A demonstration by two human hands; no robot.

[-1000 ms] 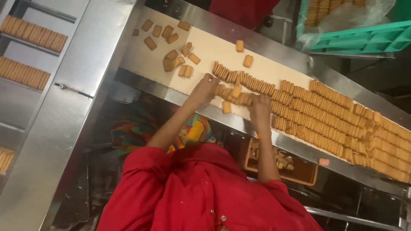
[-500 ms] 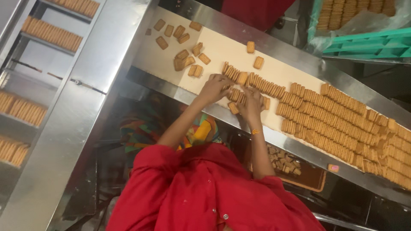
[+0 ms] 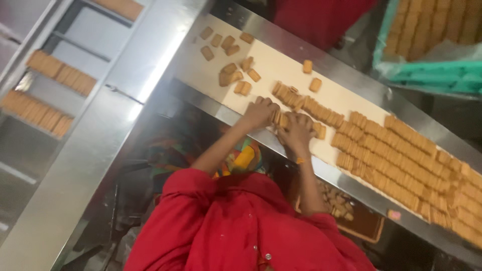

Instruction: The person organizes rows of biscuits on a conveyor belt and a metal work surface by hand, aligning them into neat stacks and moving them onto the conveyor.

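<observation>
Nearest you, your red fabric garment point(image 3: 241, 226) fills the lower middle, with a brown tray of broken biscuit pieces point(image 3: 346, 213) below the belt's near rail on the right. Your two bare forearms reach up from there to the cream-coloured conveyor belt point(image 3: 281, 68) framed by shiny steel rails.

Your left hand point(image 3: 260, 113) and your right hand point(image 3: 297, 131) sit close side by side at the belt's near edge. Both are curled down, fingers pressed together around a short row of tan rectangular biscuits standing on edge point(image 3: 277, 119), which lies between the two hands; you cannot tell how tightly it is gripped.

Just beyond the hands runs a slanted line of upright tan biscuits point(image 3: 306, 104). To the right, dense packed rows of the same biscuits point(image 3: 401, 160) cover the belt. To the left, loose flat biscuits point(image 3: 231, 75) lie scattered, well apart.

Farther off, a green plastic crate point(image 3: 432, 75) holds more biscuits at the upper right, and steel side channels point(image 3: 55, 83) at the far left carry biscuit rows.
</observation>
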